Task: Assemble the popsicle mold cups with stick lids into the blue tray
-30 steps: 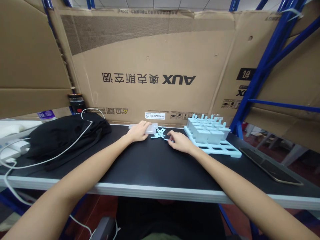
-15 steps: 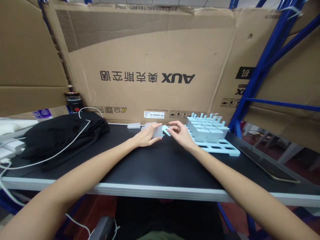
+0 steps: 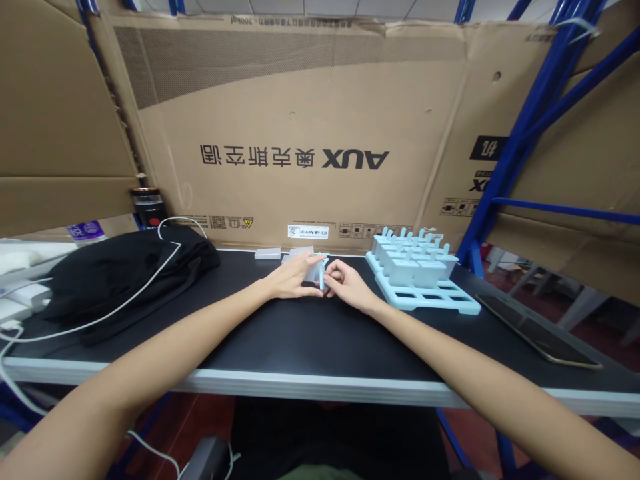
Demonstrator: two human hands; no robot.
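My left hand [image 3: 291, 277] grips a clear popsicle mould [image 3: 315, 272] lying on its side, its mouth turned to the right. At that mouth, my right hand [image 3: 344, 283] pinches a light blue popsicle stick lid [image 3: 323, 273], which sits against the mould's end; whether it is fully seated I cannot tell. Fingers partly cover both pieces. Just behind my left hand lies another clear mould [image 3: 300, 253], and farther left a third clear mould [image 3: 268, 254]. To the right, a light blue rack [image 3: 425, 300] holds several moulds with blue sticks pointing up.
A black cloth bag [image 3: 130, 273] with a white cable across it lies on the left of the black table [image 3: 300, 340]. A dark jar [image 3: 149, 207] stands behind it. A phone [image 3: 540, 328] rests at the right edge. Cardboard [image 3: 295, 93] walls the back.
My right hand has moved left and slightly down, bringing the blue lid from a short gap away to the mould's open end. My left hand still holds the mould.
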